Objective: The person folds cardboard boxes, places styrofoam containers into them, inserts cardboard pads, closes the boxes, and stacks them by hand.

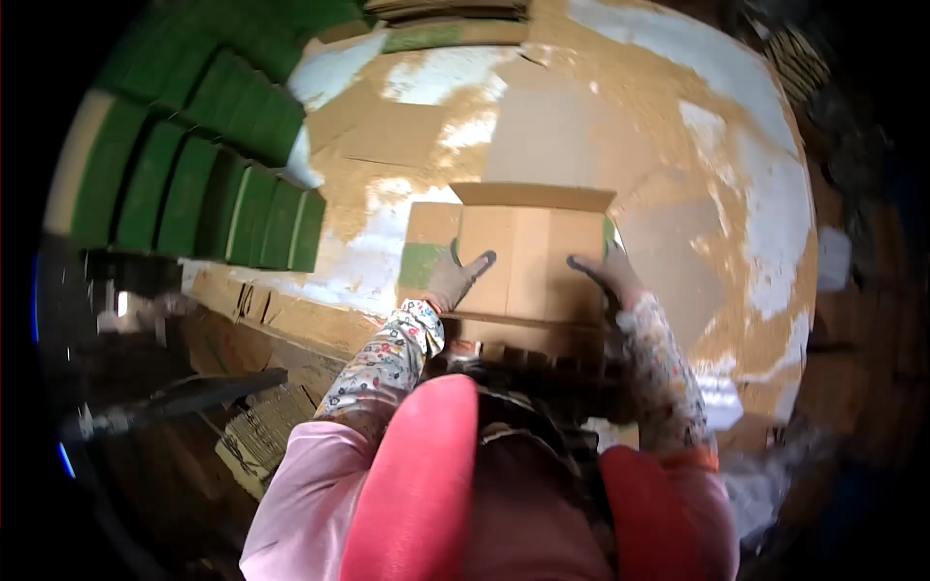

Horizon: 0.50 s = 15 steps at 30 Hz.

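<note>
A brown cardboard box (531, 254) lies in front of me at the table's near edge. Its far flap (533, 197) stands up, and another flap (533, 337) hangs toward my body. My left hand (457, 279), in a grey glove with a dark thumb tip, grips the box's left side. On the right side, my right hand (612, 271) holds it the same way, thumb on the inner face. The fingers of both hands are mostly hidden behind the sides. Under the box's left edge shows a brown and green cardboard piece (419, 263).
Green boxes (208, 194) stand in rows at the left of the worn table (368, 228). Flat cardboard (450, 12) is stacked at the far edge. A dark bar (213, 392) juts in at lower left, and clear plastic (765, 479) lies at lower right.
</note>
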Each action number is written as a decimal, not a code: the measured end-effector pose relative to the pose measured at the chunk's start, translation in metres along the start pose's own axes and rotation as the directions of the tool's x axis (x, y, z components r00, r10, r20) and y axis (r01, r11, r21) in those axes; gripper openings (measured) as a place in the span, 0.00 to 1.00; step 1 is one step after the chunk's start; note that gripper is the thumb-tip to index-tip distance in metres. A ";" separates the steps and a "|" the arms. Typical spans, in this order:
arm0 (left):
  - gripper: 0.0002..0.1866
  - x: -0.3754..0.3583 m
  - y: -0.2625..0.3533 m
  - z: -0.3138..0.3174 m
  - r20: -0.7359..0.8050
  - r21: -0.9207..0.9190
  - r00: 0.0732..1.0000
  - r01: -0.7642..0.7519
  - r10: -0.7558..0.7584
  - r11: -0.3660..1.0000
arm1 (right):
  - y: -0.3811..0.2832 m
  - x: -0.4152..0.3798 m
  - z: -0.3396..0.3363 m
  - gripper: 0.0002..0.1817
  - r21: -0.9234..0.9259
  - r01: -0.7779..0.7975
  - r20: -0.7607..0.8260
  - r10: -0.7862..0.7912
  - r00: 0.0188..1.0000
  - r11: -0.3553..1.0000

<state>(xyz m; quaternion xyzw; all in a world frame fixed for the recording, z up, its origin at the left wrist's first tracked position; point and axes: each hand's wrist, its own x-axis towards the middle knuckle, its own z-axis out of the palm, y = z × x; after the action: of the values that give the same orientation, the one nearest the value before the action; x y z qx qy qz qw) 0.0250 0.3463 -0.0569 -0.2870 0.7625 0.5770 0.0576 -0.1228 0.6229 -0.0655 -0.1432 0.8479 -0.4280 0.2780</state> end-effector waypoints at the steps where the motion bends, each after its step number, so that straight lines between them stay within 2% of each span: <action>1: 0.45 -0.003 -0.003 -0.009 -0.050 0.094 0.999 -0.011 0.015 0.995 | -0.009 -0.019 0.005 0.52 0.409 0.068 0.008 -0.078 0.997 0.910; 2: 0.45 -0.001 -0.006 -0.015 -0.111 0.191 0.993 -0.013 0.035 0.981 | 0.000 -0.020 0.006 0.51 0.513 -0.048 0.153 -0.036 0.988 0.857; 3: 0.48 -0.003 0.000 -0.026 -0.053 0.252 0.999 0.011 0.002 0.968 | 0.013 -0.024 0.024 0.35 0.706 -0.049 0.057 0.012 0.998 0.707; 4: 0.48 -0.012 0.011 -0.037 0.010 0.258 1.000 -0.019 0.017 0.966 | 0.013 -0.029 0.026 0.35 0.790 -0.050 0.057 0.008 0.998 0.610; 5: 0.44 -0.007 0.007 -0.047 0.080 0.302 0.997 -0.011 -0.014 0.953 | 0.004 -0.039 0.033 0.35 0.841 -0.051 0.055 0.007 0.998 0.538; 6: 0.38 -0.017 0.010 -0.062 0.054 0.161 0.998 0.018 -0.027 0.987 | -0.004 -0.050 0.041 0.35 0.874 -0.041 0.046 0.002 0.999 0.483; 7: 0.34 -0.019 -0.011 -0.079 -0.136 -0.550 0.989 -0.028 -0.057 0.835 | -0.035 -0.054 0.052 0.35 0.904 -0.015 0.032 -0.032 0.999 0.427; 8: 0.29 0.005 -0.045 -0.097 -0.039 -0.607 0.996 0.041 -0.081 0.793 | -0.049 -0.067 0.061 0.35 0.923 -0.006 0.020 -0.032 0.999 0.386; 9: 0.25 -0.041 -0.007 -0.111 -0.014 -0.758 0.985 0.101 -0.170 0.645 | -0.066 -0.087 0.053 0.30 0.935 -0.032 0.045 -0.029 0.999 0.354; 10: 0.24 -0.046 -0.025 -0.140 -0.193 -0.792 0.979 -0.190 0.058 0.580 | -0.054 -0.073 0.063 0.26 0.940 -0.028 0.058 -0.079 0.995 0.340; 11: 0.21 -0.077 -0.006 -0.178 -0.611 0.035 0.711 -0.415 0.348 0.909 | -0.077 -0.068 0.064 0.24 0.917 0.027 0.043 -0.166 0.985 0.399; 12: 0.22 -0.107 0.020 -0.221 -0.693 0.147 0.550 -0.526 0.467 0.838 | -0.106 -0.072 0.062 0.23 0.888 0.084 0.037 -0.251 0.967 0.453; 13: 0.26 -0.127 0.032 -0.275 -0.711 0.478 0.255 -0.509 0.655 0.716 | -0.142 -0.070 0.064 0.23 0.855 0.150 0.018 -0.318 0.948 0.496; 15: 0.31 -0.169 0.081 -0.389 -0.600 0.779 -0.152 -0.333 0.785 0.531 | -0.236 -0.054 0.065 0.25 0.806 0.294 -0.041 -0.447 0.894 0.514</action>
<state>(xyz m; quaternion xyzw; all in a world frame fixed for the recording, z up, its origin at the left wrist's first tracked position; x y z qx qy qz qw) 0.2193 0.0679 0.2096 -0.1809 0.7464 0.0694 -0.6366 -0.0393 0.4670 0.1123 -0.2186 0.4897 -0.7943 0.2856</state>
